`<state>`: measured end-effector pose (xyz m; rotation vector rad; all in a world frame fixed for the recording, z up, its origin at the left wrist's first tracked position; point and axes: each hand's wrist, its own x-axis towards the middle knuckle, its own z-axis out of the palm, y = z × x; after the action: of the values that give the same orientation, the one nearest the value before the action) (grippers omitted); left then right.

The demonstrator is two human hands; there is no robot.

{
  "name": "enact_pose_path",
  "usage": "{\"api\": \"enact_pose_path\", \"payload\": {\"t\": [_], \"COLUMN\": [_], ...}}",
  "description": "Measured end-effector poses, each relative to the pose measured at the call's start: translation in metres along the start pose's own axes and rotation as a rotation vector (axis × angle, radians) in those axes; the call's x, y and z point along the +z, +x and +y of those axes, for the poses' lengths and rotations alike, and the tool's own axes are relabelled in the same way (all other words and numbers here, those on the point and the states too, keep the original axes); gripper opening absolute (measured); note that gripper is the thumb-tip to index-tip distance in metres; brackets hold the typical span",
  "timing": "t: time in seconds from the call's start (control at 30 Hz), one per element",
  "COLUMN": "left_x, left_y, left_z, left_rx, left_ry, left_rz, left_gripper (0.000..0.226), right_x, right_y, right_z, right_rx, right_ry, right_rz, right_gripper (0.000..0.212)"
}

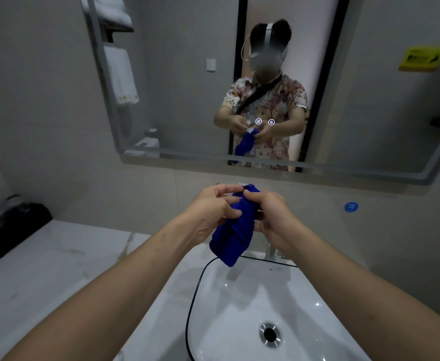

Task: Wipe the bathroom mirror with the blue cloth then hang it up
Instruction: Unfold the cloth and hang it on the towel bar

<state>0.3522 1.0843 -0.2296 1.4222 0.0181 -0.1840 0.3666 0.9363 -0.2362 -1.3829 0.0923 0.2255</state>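
Both hands meet over the basin: the left hand point(215, 209) pinches the upper edge of the blue cloth point(236, 231) between thumb and fingers, and the right hand point(272, 217) closes its fingertips on the same bunched top from the other side. That soft, deep-blue fabric hangs from the two grips in loose vertical folds, narrowing to a ragged lower corner just above the sink's back rim. Below it sits the sink point(318, 295), glossy white ceramic with rounded corners, a thin black edge line and a round chrome drain point(270, 334). A pale, faintly veined marble-look counter point(57, 269) spreads to the left, carrying a matte black tray point(10, 230). Above, the rectangular mirror point(177, 87) with its frosted border band reflects the person holding the cloth and a white towel point(121, 74) hung on a rail.
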Motion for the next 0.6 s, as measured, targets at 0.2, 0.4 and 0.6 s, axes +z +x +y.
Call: {"api": "enact_pose_path", "payload": {"t": [0.2,0.4,0.6], "left_x": [-0.0053,-0.0039,-0.0089], "left_y": [-0.0013,-0.0018,-0.0042], "left_z": [0.0051,0.0044,0.0053], "left_rx": [0.031,0.041,0.009], "left_ry": [-0.052,-0.132,-0.101], "left_rz": [0.053,0.092,0.091], "left_gripper": [0.042,0.053,0.054], "right_x": [-0.0074,-0.0052,-0.0107], "right_y": [0.0066,-0.0017,0.0012], "right_z": [-0.0013,-0.0005,0.0007], "right_rx": [0.109,0.029,0.049], "right_ry": [0.153,0.007,0.125], "right_rz": [0.013,-0.186,-0.231], "right_gripper": [0.029,0.046,0.041]}}
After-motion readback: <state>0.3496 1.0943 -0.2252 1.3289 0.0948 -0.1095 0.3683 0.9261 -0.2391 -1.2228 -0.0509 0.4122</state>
